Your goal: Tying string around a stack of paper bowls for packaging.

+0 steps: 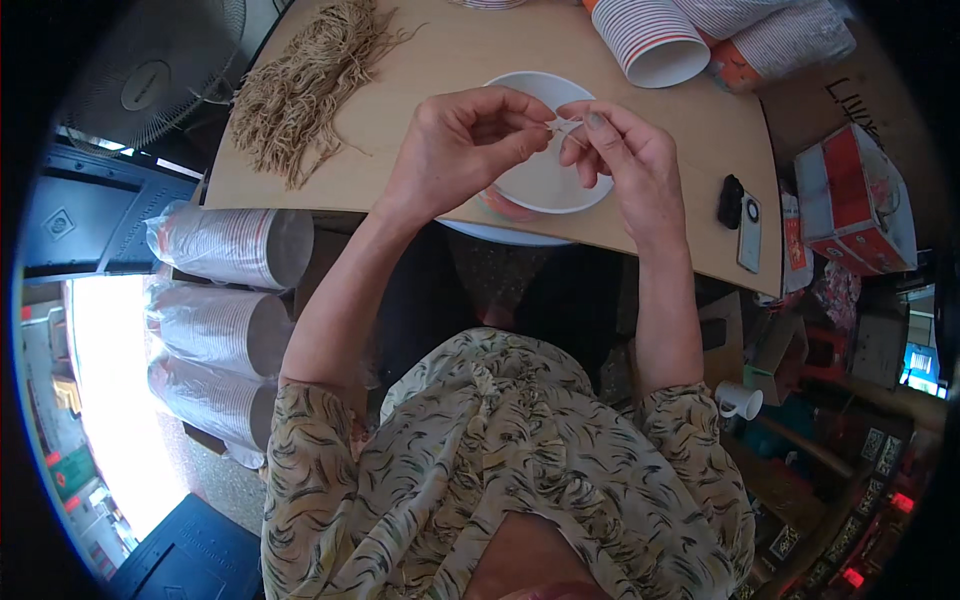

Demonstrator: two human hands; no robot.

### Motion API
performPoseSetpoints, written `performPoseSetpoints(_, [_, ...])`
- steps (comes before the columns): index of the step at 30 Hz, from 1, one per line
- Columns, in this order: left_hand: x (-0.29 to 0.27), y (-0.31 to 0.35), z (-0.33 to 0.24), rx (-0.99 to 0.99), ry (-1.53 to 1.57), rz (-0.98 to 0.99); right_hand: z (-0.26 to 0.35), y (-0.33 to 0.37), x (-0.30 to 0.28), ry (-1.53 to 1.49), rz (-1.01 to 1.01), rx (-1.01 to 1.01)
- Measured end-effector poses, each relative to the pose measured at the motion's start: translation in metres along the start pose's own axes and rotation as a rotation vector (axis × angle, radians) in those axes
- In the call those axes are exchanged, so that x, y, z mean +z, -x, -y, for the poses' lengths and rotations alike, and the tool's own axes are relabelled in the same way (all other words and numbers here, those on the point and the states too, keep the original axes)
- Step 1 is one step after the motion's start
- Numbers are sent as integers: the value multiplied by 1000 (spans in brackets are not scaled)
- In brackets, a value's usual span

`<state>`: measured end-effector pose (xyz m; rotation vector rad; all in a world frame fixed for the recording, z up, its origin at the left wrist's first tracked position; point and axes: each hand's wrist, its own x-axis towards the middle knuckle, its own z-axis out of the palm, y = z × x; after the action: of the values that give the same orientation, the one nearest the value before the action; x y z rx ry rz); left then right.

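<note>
My left hand [465, 145] and my right hand [635, 160] meet over a white tub [540, 190] at the table's near edge. Between their fingertips is a small pale piece with pointed ends [565, 126], thin and whitish; its exact kind is too small to make out. Thumb and index finger of the left hand pinch one side of it. The right thumb and fingers close on the other side. To the left on the table lies a heap of tan, twisted cords [310, 90], apart from both hands.
Stacked striped paper tubs [655, 45] lie at the table's back right. A phone [749, 232] and a small black object [730, 201] rest near the right edge. More plastic-wrapped tub stacks [215, 335] are at left, below a fan [150, 80]. A white mug [740, 400] stands lower right.
</note>
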<state>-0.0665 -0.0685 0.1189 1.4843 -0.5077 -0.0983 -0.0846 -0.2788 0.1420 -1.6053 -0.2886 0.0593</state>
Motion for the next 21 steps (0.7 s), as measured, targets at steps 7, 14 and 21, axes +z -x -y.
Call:
performPoseSetpoints(7, [9, 3, -6, 43, -82, -87, 2, 5, 0, 120, 6, -80])
performPoseSetpoints(14, [9, 4, -13, 47, -143, -16, 4, 4, -1, 364, -19, -180])
performPoseSetpoints(21, [11, 3, -12, 61, -181, -4, -5, 6, 4, 319, -51, -149])
